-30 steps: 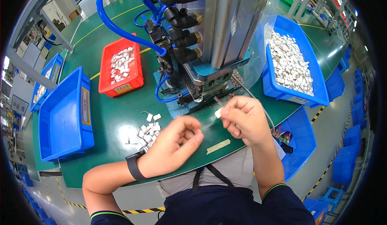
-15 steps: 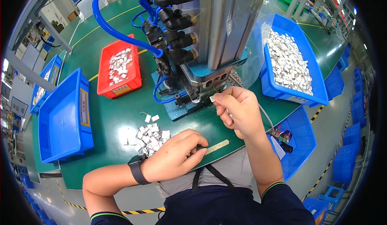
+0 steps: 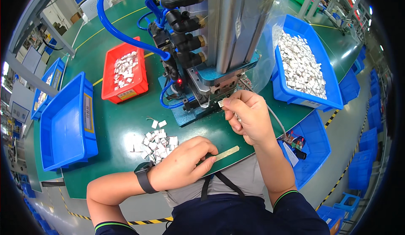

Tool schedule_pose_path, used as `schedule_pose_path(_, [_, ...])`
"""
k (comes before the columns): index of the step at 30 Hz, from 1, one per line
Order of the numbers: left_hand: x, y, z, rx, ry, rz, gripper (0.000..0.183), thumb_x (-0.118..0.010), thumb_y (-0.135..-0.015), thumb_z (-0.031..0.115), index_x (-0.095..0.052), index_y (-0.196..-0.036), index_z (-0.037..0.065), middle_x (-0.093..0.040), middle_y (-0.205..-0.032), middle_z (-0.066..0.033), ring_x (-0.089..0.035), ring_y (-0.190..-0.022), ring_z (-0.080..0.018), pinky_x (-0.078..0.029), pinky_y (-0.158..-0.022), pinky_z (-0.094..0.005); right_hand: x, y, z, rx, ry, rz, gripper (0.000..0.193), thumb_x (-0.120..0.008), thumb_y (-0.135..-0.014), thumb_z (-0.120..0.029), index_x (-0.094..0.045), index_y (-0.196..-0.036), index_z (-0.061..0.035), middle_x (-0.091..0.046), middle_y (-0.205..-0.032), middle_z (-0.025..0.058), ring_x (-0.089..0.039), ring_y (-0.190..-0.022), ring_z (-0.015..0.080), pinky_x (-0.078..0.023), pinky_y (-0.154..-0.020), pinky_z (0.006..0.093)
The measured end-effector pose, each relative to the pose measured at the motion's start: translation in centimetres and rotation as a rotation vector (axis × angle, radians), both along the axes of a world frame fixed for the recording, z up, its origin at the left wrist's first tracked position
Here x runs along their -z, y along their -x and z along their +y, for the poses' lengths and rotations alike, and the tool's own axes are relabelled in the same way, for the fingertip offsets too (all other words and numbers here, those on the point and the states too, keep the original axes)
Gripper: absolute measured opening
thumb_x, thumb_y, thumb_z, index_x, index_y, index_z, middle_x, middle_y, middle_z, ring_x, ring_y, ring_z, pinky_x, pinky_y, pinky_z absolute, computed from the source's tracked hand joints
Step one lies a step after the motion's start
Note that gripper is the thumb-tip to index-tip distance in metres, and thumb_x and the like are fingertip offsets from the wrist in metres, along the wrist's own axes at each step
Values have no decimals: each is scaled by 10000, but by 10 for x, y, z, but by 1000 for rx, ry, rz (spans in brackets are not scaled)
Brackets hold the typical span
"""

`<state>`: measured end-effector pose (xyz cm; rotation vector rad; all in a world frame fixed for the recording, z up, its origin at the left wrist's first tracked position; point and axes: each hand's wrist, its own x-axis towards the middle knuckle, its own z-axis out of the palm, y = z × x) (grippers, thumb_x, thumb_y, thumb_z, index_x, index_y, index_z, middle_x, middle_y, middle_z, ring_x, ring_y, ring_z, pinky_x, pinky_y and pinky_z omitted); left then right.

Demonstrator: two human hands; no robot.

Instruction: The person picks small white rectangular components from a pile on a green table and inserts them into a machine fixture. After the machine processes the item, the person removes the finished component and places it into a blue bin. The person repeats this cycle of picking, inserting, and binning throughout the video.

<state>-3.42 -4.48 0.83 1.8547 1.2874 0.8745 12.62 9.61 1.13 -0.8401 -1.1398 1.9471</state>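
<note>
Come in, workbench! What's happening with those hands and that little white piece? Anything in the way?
Right hand pinching white piece before the machine. Left hand loosely curled beside tape strip. Gray cable runs close past right hand.

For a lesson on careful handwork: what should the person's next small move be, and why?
Probably hold the white connector steady in the right hand and check its alignment with the pneumatic press. It is pinched close to the press's lower front, a red light glows on the press, and this view does not settle whether connector and press touch.
</note>
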Motion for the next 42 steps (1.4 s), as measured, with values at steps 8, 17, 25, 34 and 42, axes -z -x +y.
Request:
schedule_pose_path(8, [-39,5,-20,-211,-227,960,372,-621,-736,7,-577,-1101,-54,-566,-1075,-205,-567,-994,-359,-488,-864,-405,15,-11,1,-51,5,144,90,-647,-883,-79,-608,-837,-12,-606,-670,48,-404,-423,37,-232,-346,209])
schedule_pose_path(17, [-33,11,-13,-165,-49,1024,436,-565,-721,-36,-514,-1147,-115,-564,-1007,-228,-562,-892,-346,-499,-810,-398,17,-11,-1,-96,-3,209,81,-631,-892,-79,-603,-855,-12,-617,-691,59,-406,-431,44,-243,-348,213])
schedule_pose_path(25, [-37,16,-10,-172,-38,967,454,-569,-713,-64,-511,-1161,-105,-573,-994,-226,-581,-881,-359,-504,-802,-404,20,-13,1,-134,2,231,80,-617,-890,-92,-591,-868,-20,-629,-732,82,-421,-441,53,-244,-354,211])
schedule_pose_path(34, [-35,30,8,-132,-367,359,315,-646,-772,-108,-596,-1071,-21,-652,-1008,-193,-650,-901,-343,-536,-754,-378,17,-14,3,-184,102,358,77,-565,-856,-59,-541,-795,-21,-633,-764,170,-459,-438,102,-263,-322,222])
schedule_pose_path(42, [-23,23,18,-309,107,-237,190,-686,-891,-17,-576,-1046,-32,-684,-1003,-123,-684,-932,-179,-566,-797,-265,15,-16,3,-231,166,358,104,-554,-862,-48,-536,-761,-31,-637,-758,183,-476,-429,116,-250,-305,216])
